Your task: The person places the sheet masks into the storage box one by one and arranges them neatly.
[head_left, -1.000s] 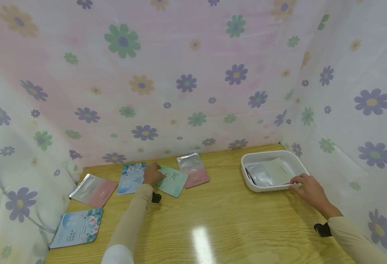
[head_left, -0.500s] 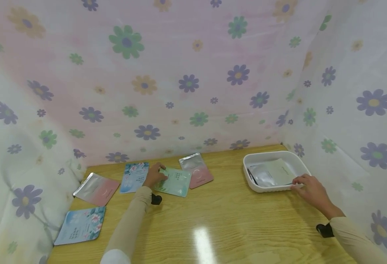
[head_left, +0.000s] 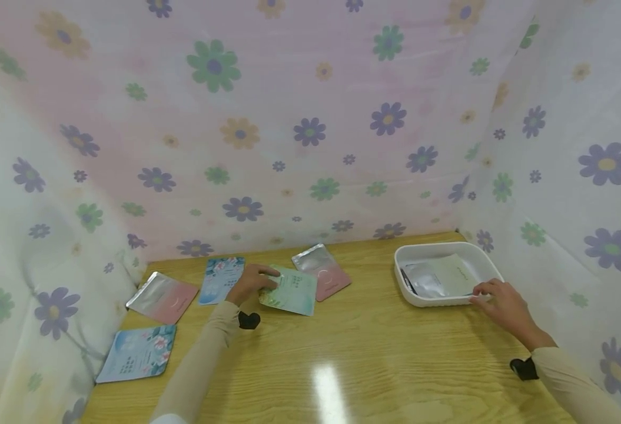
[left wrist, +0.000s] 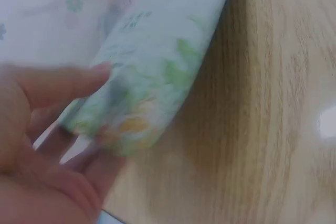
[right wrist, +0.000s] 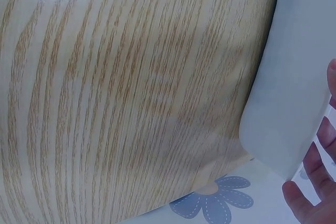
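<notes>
My left hand (head_left: pixel 253 284) pinches the left end of a green sheet mask packet (head_left: pixel 292 292). In the left wrist view the thumb lies on top of the packet (left wrist: pixel 173 61) with fingers beneath, and its near end is lifted and slightly bent. The packet's far end overlaps a pink and silver packet (head_left: pixel 333 280). On the right, my right hand (head_left: pixel 507 313) holds the front right corner of a white plastic tray (head_left: pixel 421 303) by its rim. Inside the tray lie a silver packet (head_left: pixel 424 280) and a pale cream one (head_left: pixel 456 274).
A blue floral packet (head_left: pixel 220 280) lies left of my left hand. Farther left are another pink and silver packet (head_left: pixel 164 299) and a second blue floral packet (head_left: pixel 138 354). Flower-printed curtains (head_left: pixel 268 118) enclose the wooden table (head_left: pixel 374 359) at the back and sides.
My left hand has lifted the near end of the green packet and turned the packet slightly. The right hand stays at the tray's corner. The head view has shifted a little left.
</notes>
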`<state>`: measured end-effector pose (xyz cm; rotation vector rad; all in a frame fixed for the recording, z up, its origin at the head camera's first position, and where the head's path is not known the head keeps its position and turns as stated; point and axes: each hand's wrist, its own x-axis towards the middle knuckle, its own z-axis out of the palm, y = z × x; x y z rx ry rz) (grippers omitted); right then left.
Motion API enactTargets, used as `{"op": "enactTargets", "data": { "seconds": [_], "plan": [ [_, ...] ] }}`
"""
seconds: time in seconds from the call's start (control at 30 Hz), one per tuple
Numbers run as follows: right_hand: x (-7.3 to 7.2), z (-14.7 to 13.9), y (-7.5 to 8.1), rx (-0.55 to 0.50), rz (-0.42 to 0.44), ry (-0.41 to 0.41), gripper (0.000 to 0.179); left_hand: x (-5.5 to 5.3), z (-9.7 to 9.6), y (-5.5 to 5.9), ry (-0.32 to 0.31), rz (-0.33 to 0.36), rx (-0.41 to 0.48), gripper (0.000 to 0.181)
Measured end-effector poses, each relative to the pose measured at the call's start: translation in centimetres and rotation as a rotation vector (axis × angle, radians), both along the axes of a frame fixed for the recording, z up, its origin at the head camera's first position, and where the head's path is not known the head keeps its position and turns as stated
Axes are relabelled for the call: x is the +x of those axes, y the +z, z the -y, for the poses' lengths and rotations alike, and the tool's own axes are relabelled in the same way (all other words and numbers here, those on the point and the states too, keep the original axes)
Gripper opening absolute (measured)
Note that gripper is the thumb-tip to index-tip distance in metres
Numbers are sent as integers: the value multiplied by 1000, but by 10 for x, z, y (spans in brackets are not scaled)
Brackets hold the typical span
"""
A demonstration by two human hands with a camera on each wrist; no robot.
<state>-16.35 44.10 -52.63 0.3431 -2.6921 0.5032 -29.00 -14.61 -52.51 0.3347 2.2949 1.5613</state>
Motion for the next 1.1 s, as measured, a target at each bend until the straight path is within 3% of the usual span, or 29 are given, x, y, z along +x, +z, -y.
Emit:
{"op": "enactTargets", "data": {
  "seconds": [0.13, 0.27, 0.63, 1.1],
  "plan": [
    [0, 0, 0, -5, 7, 7, 13, 5, -2, 6, -48, 78, -27, 37],
    [0, 0, 1, -8, -2, 11, 13, 9, -6, 9, -76, 113, -27, 36],
    [-1, 2, 1, -14, 11, 10, 13, 24, -15, 13, -102, 123, 20, 36],
    [-1, 2, 2, -17, -2, 20, 13, 31, -31, 16, -43, 69, 101, 43]
  ]
}}
